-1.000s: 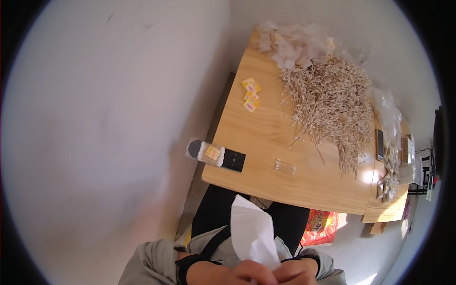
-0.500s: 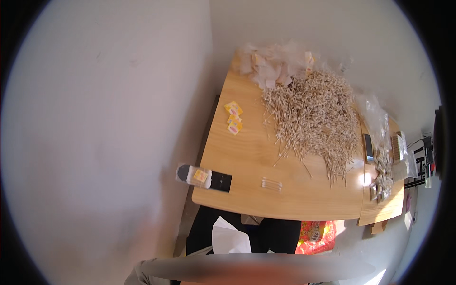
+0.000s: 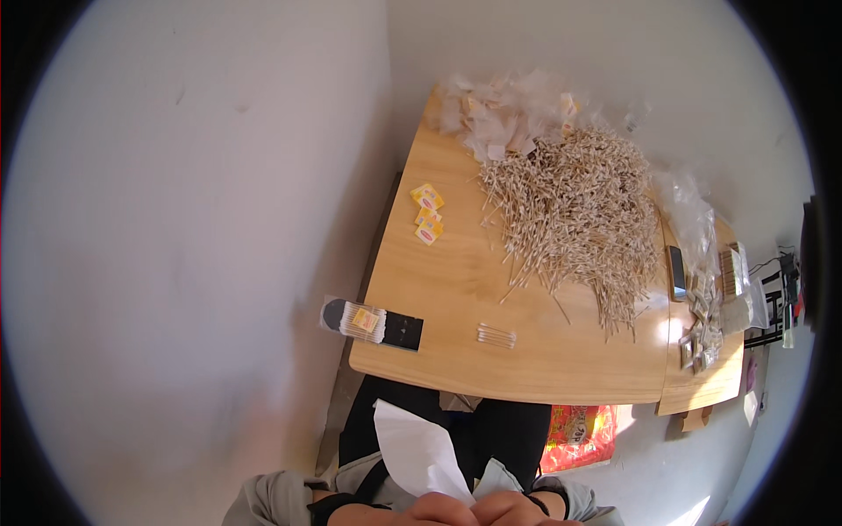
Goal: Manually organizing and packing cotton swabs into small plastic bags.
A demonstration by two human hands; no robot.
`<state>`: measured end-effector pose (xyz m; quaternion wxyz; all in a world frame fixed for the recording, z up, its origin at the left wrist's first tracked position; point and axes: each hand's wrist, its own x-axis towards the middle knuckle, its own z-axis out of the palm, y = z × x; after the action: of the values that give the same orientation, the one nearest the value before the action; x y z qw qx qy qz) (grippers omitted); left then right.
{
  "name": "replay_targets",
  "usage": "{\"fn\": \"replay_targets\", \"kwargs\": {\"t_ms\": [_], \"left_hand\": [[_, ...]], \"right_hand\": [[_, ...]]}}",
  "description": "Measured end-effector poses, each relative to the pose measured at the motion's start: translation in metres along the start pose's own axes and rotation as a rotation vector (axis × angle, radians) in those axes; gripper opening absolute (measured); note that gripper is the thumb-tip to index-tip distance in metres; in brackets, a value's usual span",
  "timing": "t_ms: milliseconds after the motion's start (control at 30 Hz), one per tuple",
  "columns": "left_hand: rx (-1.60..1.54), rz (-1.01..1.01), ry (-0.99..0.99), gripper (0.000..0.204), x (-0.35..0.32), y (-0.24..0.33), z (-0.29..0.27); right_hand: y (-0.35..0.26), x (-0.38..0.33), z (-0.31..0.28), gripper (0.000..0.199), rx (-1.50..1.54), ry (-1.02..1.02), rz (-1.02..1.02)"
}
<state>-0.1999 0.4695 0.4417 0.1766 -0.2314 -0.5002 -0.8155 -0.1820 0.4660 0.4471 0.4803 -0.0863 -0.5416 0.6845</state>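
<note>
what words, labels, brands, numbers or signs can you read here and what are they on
No text can be quoted with confidence.
Yellow cards: printed, too small to read.
Label on the swab pack: printed, too small to read.
Red bag: larger print, too blurred and distorted to quote.
Paper: no print shows.

The paper (image 3: 419, 449) is before the counter (image 3: 561, 373), on which the swab heap (image 3: 583, 210) lies right of the cards (image 3: 428, 215).
</note>
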Motion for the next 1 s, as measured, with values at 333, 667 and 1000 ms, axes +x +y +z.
{"fn": "replay_targets", "kwargs": {"t_ms": [333, 667, 1000], "left_hand": [[0.295, -0.178, -0.792, 0.047, 0.049, -0.030, -0.101], [-0.076, -0.981, -0.529, 0.065, 0.066, -0.083, -0.111], [-0.319, -1.004, -0.182, 0.042, 0.092, -0.076, -0.138]], "right_hand": [[0.081, 0.032, -0.056, 0.030, 0.009, -0.725, -0.068], [0.106, 0.056, -0.041, 0.065, -0.217, -0.462, 0.280], [0.162, 0.045, -0.078, 0.055, -0.339, -1.027, 0.538]]}}
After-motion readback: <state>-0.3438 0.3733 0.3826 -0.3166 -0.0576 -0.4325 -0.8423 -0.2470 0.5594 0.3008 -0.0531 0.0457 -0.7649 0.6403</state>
